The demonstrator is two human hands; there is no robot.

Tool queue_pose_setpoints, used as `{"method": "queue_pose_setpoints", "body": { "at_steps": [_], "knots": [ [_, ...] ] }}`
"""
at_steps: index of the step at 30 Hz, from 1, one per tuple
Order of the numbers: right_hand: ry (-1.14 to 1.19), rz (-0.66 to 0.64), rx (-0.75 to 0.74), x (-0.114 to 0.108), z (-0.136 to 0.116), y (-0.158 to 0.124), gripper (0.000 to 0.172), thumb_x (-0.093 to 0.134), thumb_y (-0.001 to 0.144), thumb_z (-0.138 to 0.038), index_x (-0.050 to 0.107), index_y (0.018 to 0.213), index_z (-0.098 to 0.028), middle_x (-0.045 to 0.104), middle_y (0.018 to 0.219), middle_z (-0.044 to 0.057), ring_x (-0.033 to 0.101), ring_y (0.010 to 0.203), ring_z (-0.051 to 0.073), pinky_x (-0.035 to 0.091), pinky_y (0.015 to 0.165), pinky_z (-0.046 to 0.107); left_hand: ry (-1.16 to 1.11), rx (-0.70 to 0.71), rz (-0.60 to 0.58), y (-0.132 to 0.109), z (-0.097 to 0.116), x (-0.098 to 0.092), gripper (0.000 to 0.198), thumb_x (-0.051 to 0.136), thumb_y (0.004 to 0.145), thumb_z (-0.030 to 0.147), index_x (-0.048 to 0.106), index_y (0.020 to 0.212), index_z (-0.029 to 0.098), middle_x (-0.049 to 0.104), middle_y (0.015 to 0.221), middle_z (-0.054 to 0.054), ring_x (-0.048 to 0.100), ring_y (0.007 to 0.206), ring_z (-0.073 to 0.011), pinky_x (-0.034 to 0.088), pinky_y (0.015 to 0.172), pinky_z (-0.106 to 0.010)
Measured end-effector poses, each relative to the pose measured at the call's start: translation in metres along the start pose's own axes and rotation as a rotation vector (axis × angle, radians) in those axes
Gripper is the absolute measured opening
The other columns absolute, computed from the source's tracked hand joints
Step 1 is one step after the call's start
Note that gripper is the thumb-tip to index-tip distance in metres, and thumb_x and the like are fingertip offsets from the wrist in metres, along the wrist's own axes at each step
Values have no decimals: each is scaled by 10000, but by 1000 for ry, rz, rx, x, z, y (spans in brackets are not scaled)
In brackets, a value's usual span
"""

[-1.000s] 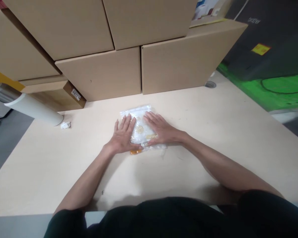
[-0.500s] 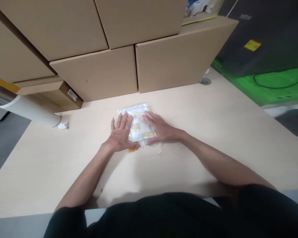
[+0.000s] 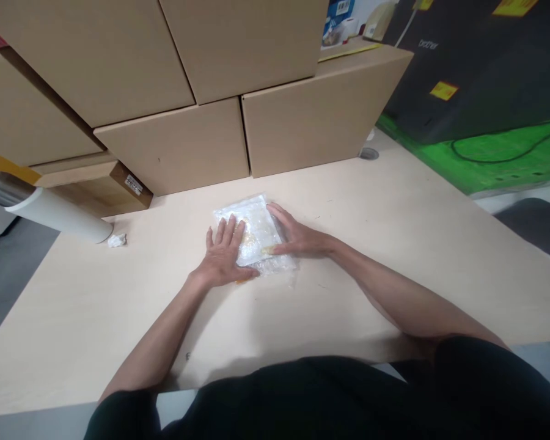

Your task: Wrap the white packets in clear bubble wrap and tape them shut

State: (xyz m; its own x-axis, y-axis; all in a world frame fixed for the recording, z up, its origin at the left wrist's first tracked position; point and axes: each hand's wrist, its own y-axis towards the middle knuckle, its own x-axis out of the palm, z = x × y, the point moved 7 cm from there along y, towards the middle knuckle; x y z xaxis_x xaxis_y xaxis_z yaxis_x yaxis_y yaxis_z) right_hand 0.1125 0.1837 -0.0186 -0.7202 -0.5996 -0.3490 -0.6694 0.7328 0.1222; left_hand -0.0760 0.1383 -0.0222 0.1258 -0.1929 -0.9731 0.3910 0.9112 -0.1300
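A flat white packet in clear bubble wrap (image 3: 259, 227) lies on the table, with yellowish marks showing through and loose wrap sticking out along its near side. My left hand (image 3: 220, 260) rests flat on the packet's left part, fingers spread, thumb along the near edge. A bit of orange shows beneath that thumb; what it belongs to is hidden. At the packet's right edge is my right hand (image 3: 302, 237), fingers apart from the thumb. Its fingertips touch near the far right corner and its thumb lies on the near right part.
Stacked cardboard boxes (image 3: 178, 150) line the back of the pale table (image 3: 376, 256). On the left stand a white cylindrical bottle (image 3: 66, 215) with a metal top and a crumpled white scrap (image 3: 117, 241). A dark Brother machine (image 3: 476, 73) is beyond the right edge, above a green surface (image 3: 508, 153).
My right hand has shifted from lying over the packet to its right edge, uncovering more of the wrap. My left hand stays spread on the packet. The camera view has tilted slightly.
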Motion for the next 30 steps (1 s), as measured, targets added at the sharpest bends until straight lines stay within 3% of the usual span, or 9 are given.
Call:
{"method": "queue_pose_setpoints", "body": {
  "at_steps": [5, 9, 13, 17, 20, 23, 25, 28, 30],
  "knots": [
    [249, 131, 82, -6, 18, 1, 942, 696, 828, -576, 193, 1586, -328, 179, 1673, 60, 160, 1532, 295, 192, 1226, 521, -45, 41, 23, -2, 1, -6, 1145, 549, 792, 783, -10, 1608, 206, -77, 1662, -199, -104, 1511, -431, -22, 1161, -673],
    [330, 319, 107, -14, 31, 4, 894, 704, 801, -609, 316, 1539, -286, 275, 1640, 97, 237, 1514, 265, 221, 1226, 468, -29, 44, 146, -4, 7, -14, 1021, 451, 872, 753, 48, 1610, 174, -47, 1662, -212, -108, 1512, -427, -27, 1160, -674],
    [364, 418, 141, -17, 39, 6, 876, 727, 744, -646, 423, 1468, -258, 373, 1587, 130, 364, 1456, 284, 294, 1196, 462, 39, 118, 200, -7, 26, -10, 986, 446, 867, 759, 166, 1599, 160, 43, 1659, -228, -44, 1518, -441, -18, 1152, -693],
    [331, 505, 172, -22, 46, 5, 752, 722, 748, -622, 526, 1363, -236, 489, 1497, 153, 490, 1359, 297, 333, 1165, 485, 108, 244, 209, -11, 52, -2, 1054, 521, 798, 792, 231, 1585, 153, 115, 1648, -238, 23, 1513, -466, 15, 1144, -722],
    [328, 524, 170, -24, 50, 5, 676, 744, 743, -559, 559, 1305, -232, 532, 1449, 155, 568, 1268, 285, 381, 1127, 493, 137, 277, 201, -13, 61, 2, 920, 596, 850, 663, 269, 1576, 203, 165, 1646, -213, 90, 1508, -467, 78, 1137, -738],
    [366, 529, 132, -24, 52, 7, 670, 814, 661, -487, 587, 1237, -233, 587, 1376, 151, 615, 1181, 283, 429, 1077, 507, 138, 256, 223, -14, 61, 3, 596, 541, 971, 343, 364, 1537, 283, 210, 1650, -144, 133, 1516, -421, 133, 1152, -709],
    [390, 543, 112, -24, 52, 8, 652, 833, 622, -457, 605, 1186, -224, 628, 1305, 149, 621, 1159, 287, 445, 1055, 513, 92, 242, 256, -15, 58, 0, 527, 466, 991, 209, 418, 1508, 303, 246, 1646, -102, 142, 1524, -382, 133, 1170, -682],
    [401, 569, 93, -26, 48, 9, 607, 821, 627, -459, 617, 1146, -216, 669, 1212, 135, 631, 1114, 275, 449, 1045, 517, -95, 216, 325, -19, 54, -16, 485, 377, 1020, 196, 449, 1487, 306, 341, 1612, -72, 198, 1525, -302, 117, 1204, -628],
    [406, 599, 67, -32, 42, 8, 572, 803, 648, -470, 624, 1131, -222, 681, 1178, 120, 642, 1068, 264, 454, 1036, 518, -304, 166, 441, -26, 46, -37, 448, 342, 1044, 280, 471, 1473, 303, 416, 1572, -67, 284, 1501, -254, 156, 1224, -562]
  ]
}}
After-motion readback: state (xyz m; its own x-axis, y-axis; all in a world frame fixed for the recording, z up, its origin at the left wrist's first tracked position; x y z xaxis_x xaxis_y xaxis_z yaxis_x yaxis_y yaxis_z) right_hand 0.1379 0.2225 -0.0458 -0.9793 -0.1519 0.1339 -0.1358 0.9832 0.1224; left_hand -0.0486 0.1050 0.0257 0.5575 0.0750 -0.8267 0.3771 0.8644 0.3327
